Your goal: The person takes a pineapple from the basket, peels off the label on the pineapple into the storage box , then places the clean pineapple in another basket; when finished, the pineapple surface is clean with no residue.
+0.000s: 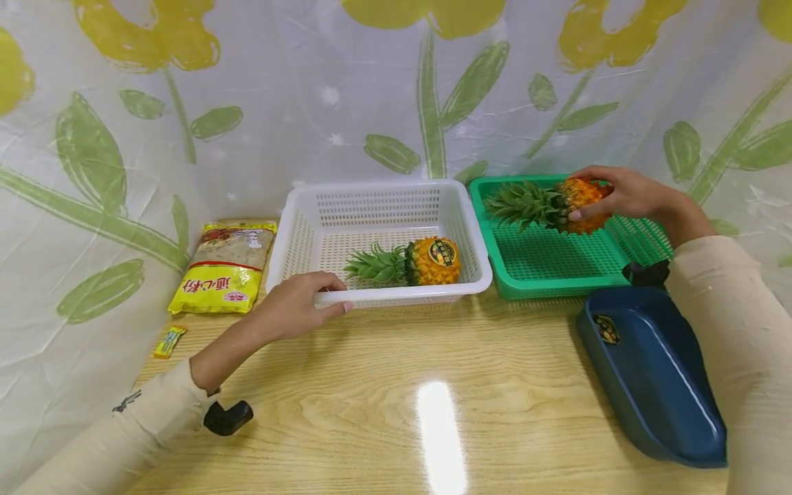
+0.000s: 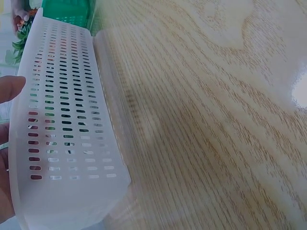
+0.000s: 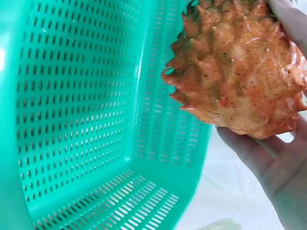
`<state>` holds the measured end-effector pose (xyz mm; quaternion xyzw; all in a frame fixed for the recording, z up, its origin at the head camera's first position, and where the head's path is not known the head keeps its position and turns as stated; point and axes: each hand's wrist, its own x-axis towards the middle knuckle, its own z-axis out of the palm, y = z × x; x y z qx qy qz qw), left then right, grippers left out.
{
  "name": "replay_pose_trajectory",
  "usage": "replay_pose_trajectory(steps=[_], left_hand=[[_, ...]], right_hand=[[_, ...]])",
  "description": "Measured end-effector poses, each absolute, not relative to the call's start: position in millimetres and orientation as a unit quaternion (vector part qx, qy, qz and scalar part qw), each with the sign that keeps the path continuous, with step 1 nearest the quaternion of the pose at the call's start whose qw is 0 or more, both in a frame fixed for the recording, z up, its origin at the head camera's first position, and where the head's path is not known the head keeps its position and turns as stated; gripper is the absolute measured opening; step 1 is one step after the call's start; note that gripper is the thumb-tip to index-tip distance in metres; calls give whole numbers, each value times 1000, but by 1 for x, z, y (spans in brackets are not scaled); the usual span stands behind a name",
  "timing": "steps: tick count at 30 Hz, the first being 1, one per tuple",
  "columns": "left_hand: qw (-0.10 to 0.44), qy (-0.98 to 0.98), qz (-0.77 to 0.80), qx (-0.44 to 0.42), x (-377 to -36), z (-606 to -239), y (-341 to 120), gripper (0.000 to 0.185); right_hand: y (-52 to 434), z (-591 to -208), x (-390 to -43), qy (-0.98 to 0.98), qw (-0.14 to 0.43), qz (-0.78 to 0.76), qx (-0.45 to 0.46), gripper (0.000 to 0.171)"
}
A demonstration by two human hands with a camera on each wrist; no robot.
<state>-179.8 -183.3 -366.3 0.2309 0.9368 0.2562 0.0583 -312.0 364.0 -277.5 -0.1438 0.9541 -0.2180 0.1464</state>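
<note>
Rightward, pineapple (image 1: 559, 205) is gripped round its body over green basket (image 1: 526, 287) by fingers of right hand (image 1: 640, 196), seemingly for firm purchase | white basket (image 1: 402, 295) is pinched at near rim by left hand (image 1: 300, 302), seemingly for steadiness; second pineapple (image 1: 411, 265) is cradled inside

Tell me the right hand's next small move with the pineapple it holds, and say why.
Probably lower the pineapple gently into the green basket: the right hand grips its orange body with thumb and fingers, and in the head view it appears sideways over that basket, with the basket's bare floor showing below it.
</note>
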Motion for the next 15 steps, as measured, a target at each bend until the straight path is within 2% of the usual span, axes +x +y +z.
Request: replay_pose_trajectory(steps=[7,15], left_hand=[[58,938,252,232,-180,-367,-183,28],[58,939,250,228,-180,-368,-182,28]], right_hand=[[372,-287,-322,954,166,-206,-141,83],[374,-301,-333,954,177,-190,-148,83]])
